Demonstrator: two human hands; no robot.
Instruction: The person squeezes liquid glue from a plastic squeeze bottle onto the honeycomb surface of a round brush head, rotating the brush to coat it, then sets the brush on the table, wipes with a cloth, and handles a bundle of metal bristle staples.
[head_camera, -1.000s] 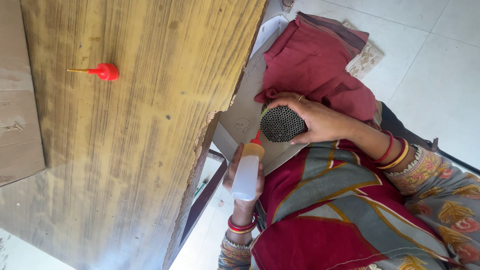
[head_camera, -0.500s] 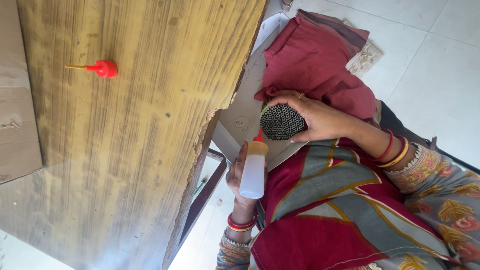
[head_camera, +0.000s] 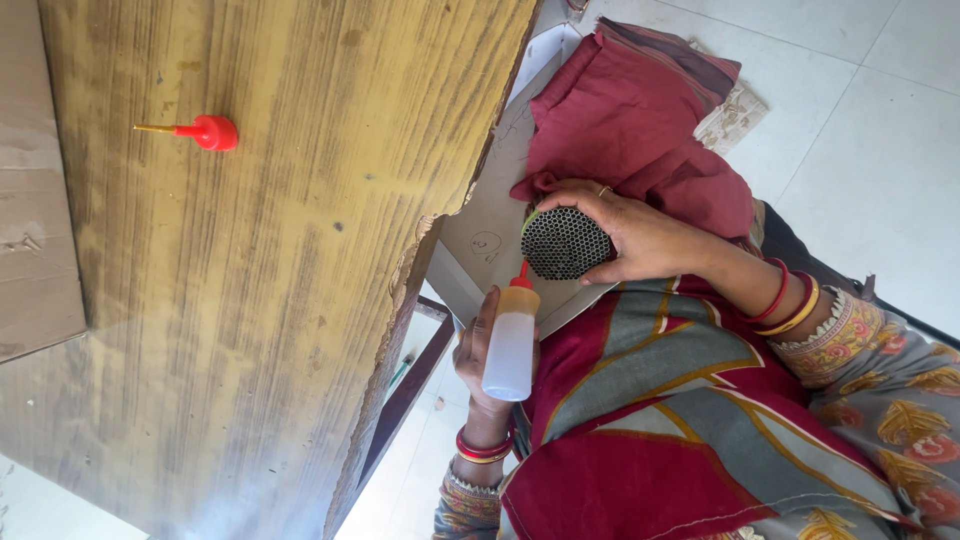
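My right hand (head_camera: 640, 235) grips a round bundle of thin dark tubes (head_camera: 565, 243), its honeycomb end facing the camera. My left hand (head_camera: 480, 350) holds a small white squeeze bottle (head_camera: 510, 350) with a yellow collar and a red nozzle. The nozzle tip touches the lower edge of the bundle's end. Both hands hover over my lap, just off the table's chipped edge. Red and gold bangles sit on both wrists.
A worn wooden table (head_camera: 250, 300) fills the left side; a red cap with a gold needle tip (head_camera: 205, 131) lies on it. A maroon cloth (head_camera: 640, 120) and a white sheet (head_camera: 490, 240) lie behind the bundle. Pale floor tiles (head_camera: 860, 110) lie at the upper right.
The bottle has shifted a little and tilted slightly in my left hand, with its nozzle staying at the bundle's end. My right hand has kept the bundle almost still.
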